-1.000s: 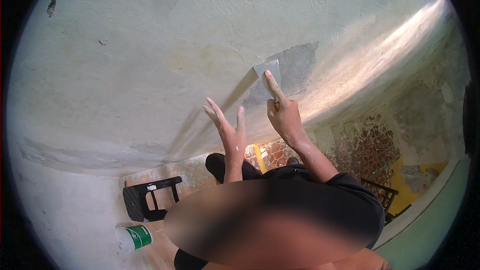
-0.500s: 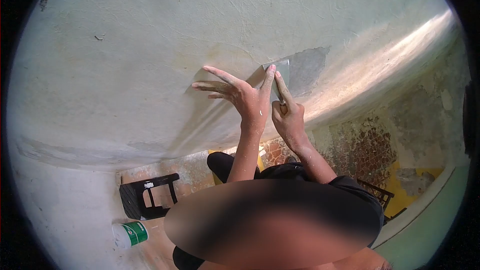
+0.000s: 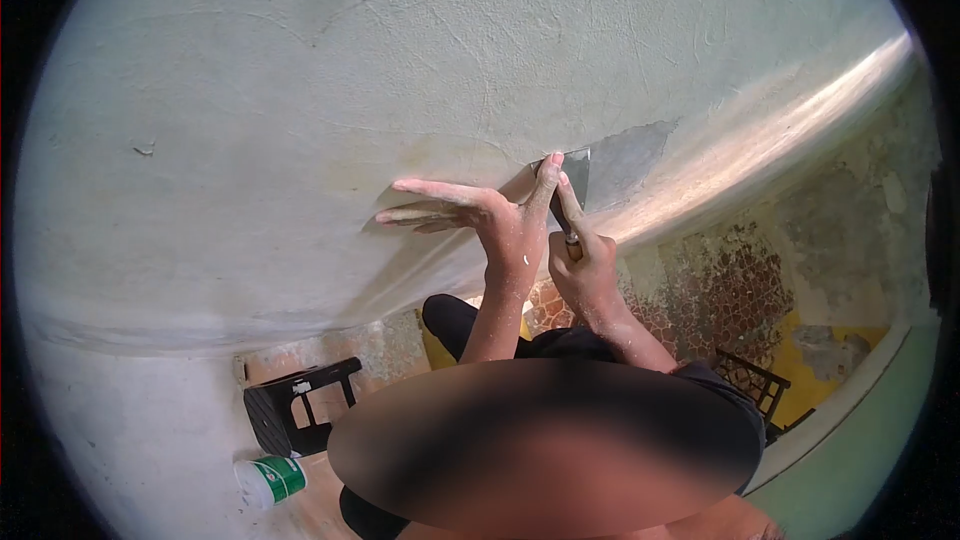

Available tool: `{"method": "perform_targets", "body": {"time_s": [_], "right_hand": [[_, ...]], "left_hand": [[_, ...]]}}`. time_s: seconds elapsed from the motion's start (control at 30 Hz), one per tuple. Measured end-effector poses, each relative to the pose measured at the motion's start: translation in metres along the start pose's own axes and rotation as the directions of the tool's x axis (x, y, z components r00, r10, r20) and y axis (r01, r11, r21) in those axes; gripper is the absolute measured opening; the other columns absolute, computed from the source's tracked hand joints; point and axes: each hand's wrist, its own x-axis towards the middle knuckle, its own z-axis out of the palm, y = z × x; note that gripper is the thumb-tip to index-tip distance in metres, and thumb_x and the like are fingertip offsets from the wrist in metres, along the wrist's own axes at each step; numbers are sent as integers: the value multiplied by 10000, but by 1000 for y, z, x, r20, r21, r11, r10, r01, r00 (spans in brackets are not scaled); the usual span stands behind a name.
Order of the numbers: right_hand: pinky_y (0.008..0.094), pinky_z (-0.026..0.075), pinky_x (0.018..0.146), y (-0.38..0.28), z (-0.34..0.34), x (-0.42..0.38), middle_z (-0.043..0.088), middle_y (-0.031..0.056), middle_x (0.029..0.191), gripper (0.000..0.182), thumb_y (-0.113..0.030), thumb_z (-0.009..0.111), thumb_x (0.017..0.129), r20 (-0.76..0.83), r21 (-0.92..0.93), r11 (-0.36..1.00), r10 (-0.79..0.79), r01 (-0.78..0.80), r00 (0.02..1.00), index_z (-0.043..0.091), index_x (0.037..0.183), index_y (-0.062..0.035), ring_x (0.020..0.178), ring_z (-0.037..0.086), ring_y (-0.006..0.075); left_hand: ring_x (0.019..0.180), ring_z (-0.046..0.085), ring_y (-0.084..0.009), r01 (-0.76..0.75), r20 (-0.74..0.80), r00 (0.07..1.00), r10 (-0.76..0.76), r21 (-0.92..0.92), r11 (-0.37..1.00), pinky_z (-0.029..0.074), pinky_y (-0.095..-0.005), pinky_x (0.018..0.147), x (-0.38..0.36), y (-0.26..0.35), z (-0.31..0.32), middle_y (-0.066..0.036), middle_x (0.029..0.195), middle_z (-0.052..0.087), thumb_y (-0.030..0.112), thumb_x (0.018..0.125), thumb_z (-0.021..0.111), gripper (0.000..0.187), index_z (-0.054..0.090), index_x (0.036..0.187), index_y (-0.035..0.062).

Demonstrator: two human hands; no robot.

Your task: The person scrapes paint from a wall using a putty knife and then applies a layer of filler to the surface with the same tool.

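Note:
My right hand [image 3: 584, 265] is wrapped round the handle of a scraper [image 3: 576, 180], its index finger stretched along the flat metal blade. The blade lies against the pale wall [image 3: 300, 90], at the left edge of a bare grey patch [image 3: 630, 158]. Just left of it is my left hand [image 3: 500, 220], dusty with white specks. Its thumb presses on the blade near the top edge, while the other fingers are spread toward the left by the wall.
Low on the left are a black stool [image 3: 300, 402] and a white and green bucket [image 3: 272, 481]. A dark metal frame [image 3: 752, 380] stands at the lower right, near a pale ledge [image 3: 840, 420]. A blurred oval hides the bottom centre.
Both hands and the scraper have moved lower in the view, slightly right. The grey patch has also shifted down and right. My left fingers lie closer together.

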Motion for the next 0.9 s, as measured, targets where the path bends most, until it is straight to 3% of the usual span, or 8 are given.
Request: {"method": "perform_targets", "body": {"time_s": [0.43,0.5,0.57,0.6,0.63,0.67,0.77,0.9], "right_hand": [[245,506,659,-10,3,5,606,186,1442,864,144,537,822,33,14,998,56,-57,998,393,1614,-170,662,629,114],[247,540,720,-9,5,18,585,152,1486,866,149,532,832,-124,-13,982,-190,190,974,389,1619,-182,751,702,149],[264,575,774,-30,-13,65,551,121,1523,868,155,529,840,-344,-207,855,-519,475,783,387,1619,-201,855,732,153],[295,634,883,-56,-26,79,543,145,1524,746,164,525,892,-366,-108,870,-485,481,794,386,1588,-61,1168,704,293],[224,599,572,-79,-43,85,577,128,1501,743,147,496,904,-345,-108,948,-318,300,883,398,1596,-107,698,719,134],[208,466,394,-88,-49,100,595,116,1487,754,128,471,908,-388,-80,896,-431,436,815,413,1600,-163,464,502,22],[206,441,412,-90,-60,101,582,119,1504,774,129,446,901,-349,-107,888,-454,446,820,416,1604,-192,520,546,9],[244,468,495,-31,-40,69,618,126,1465,810,135,478,880,-319,-155,913,-407,377,856,401,1614,-198,561,542,47]], "left_hand": [[1476,65,-528,142,297,951,-85,-178,974,61,-641,1200,9,-10,3,-501,1512,-49,559,838,826,1513,-387,1467,-90],[1480,115,-513,165,346,934,-86,-204,965,76,-616,1215,11,-12,2,-498,1521,-2,556,854,814,1495,-387,1468,-89],[1485,166,-498,193,399,912,-91,-221,956,92,-590,1230,12,-15,2,-494,1529,45,552,870,802,1478,-387,1469,-88],[1487,191,-491,206,424,901,-94,-227,952,99,-578,1237,12,-16,1,-492,1533,69,550,877,796,1469,-387,1469,-87],[1489,216,-483,211,444,892,-88,-234,949,107,-565,1245,13,-17,0,-491,1537,92,549,885,791,1460,-387,1469,-87],[1489,216,-483,195,438,896,-75,-235,952,107,-565,1245,13,-20,-1,-491,1537,92,549,885,791,1460,-387,1469,-87],[1497,197,-506,118,371,927,-52,-159,980,94,-572,1242,5,-25,-2,-497,1551,52,560,948,708,1375,-405,1471,-56],[1385,326,-580,-73,216,961,173,-405,911,165,-609,1202,3,-44,11,-567,1443,156,441,1033,624,1252,-425,1403,-134]]}}
